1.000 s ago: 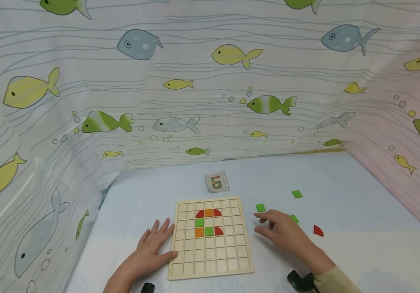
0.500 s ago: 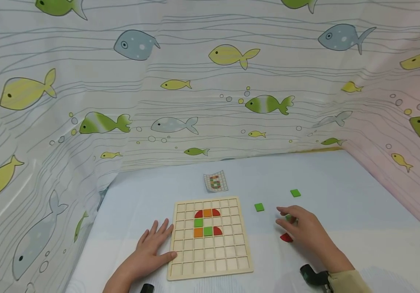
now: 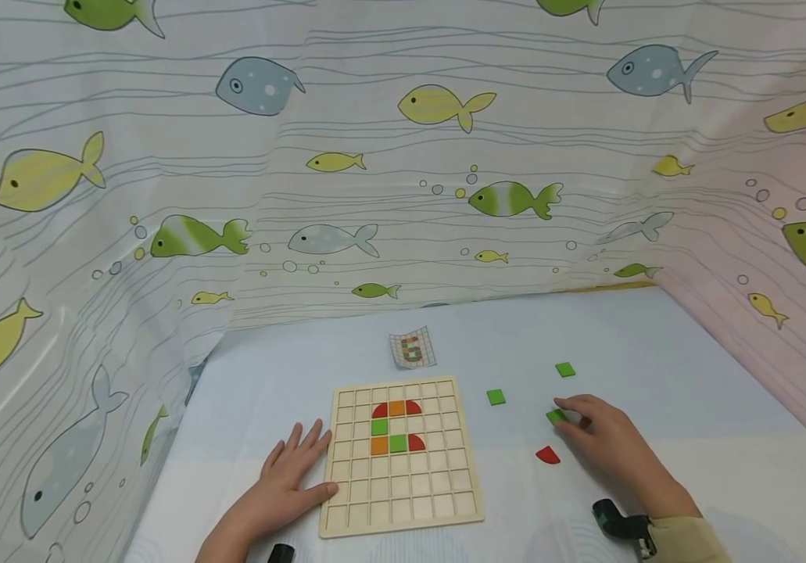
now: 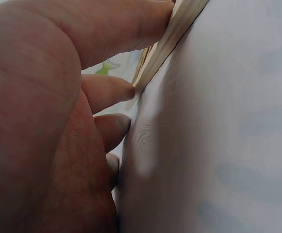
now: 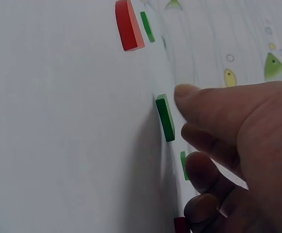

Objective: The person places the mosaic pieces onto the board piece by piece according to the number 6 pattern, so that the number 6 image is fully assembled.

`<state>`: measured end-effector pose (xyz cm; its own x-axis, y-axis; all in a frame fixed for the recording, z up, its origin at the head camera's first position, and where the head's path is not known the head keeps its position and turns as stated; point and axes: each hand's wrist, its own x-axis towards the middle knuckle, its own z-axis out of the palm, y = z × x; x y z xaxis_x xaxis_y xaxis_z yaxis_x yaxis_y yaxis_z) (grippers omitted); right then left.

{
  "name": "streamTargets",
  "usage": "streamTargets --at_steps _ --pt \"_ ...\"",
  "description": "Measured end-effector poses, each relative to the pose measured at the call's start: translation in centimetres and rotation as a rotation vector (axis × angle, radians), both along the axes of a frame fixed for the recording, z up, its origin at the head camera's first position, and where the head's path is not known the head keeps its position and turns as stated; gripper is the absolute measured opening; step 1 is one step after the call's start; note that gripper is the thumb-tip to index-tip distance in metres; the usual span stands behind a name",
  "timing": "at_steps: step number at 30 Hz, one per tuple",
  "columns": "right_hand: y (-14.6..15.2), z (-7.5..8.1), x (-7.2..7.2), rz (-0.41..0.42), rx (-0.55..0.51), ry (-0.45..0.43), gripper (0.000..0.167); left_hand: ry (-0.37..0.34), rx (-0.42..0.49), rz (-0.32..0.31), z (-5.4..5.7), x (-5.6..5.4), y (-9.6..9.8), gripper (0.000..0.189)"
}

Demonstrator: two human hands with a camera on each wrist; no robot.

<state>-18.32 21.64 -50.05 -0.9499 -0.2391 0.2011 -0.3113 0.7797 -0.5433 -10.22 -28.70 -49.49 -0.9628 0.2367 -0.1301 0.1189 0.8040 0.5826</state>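
A wooden grid board [image 3: 403,500] lies on the table with red, orange and green tiles set in its upper-middle cells. My left hand [image 3: 290,477] rests flat beside it, thumb and fingertips touching its left edge; the left wrist view shows the thumb against the board's side [image 4: 155,60]. To the right, my right hand [image 3: 603,434] hovers with thumb and fingers spread at a green square tile [image 3: 555,416]. In the right wrist view that green tile [image 5: 165,118] lies on the table, just short of the fingertips. A red quarter-round tile [image 3: 547,455] lies nearer me.
Two more green square tiles [image 3: 496,397] lie farther left and back. A second red piece [image 5: 180,224] shows beside the lower fingers in the right wrist view. A small printed pattern card [image 3: 413,348] lies behind the board. A fish-print curtain [image 3: 438,172] surrounds the table.
My right hand has moved right, from beside the left green tile to the middle one, uncovering one red tile and covering another. My left hand stays at the board.
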Motion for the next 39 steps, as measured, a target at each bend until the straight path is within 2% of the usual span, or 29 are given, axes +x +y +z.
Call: streamTargets --at_steps 6,17,26,32,39 --pt "0.08 -0.29 -0.06 0.028 0.038 -0.011 0.037 -0.004 0.005 0.004 -0.14 -0.04 -0.02 0.085" --pt "0.13 -0.88 0.42 0.033 0.1 -0.012 0.035 0.006 -0.023 -0.003 0.07 -0.55 0.07 0.085" --pt "-0.24 -0.68 -0.19 0.098 0.156 0.033 0.024 0.003 -0.016 0.013 -0.05 -0.09 -0.15 0.085" --pt "-0.41 -0.57 -0.05 0.128 0.134 0.056 0.022 0.009 -0.024 0.017 0.04 -0.09 -0.15 0.085" --pt "-0.82 0.02 0.01 0.121 0.104 0.034 0.021 0.004 -0.009 0.012 0.07 -0.07 -0.12 0.085"
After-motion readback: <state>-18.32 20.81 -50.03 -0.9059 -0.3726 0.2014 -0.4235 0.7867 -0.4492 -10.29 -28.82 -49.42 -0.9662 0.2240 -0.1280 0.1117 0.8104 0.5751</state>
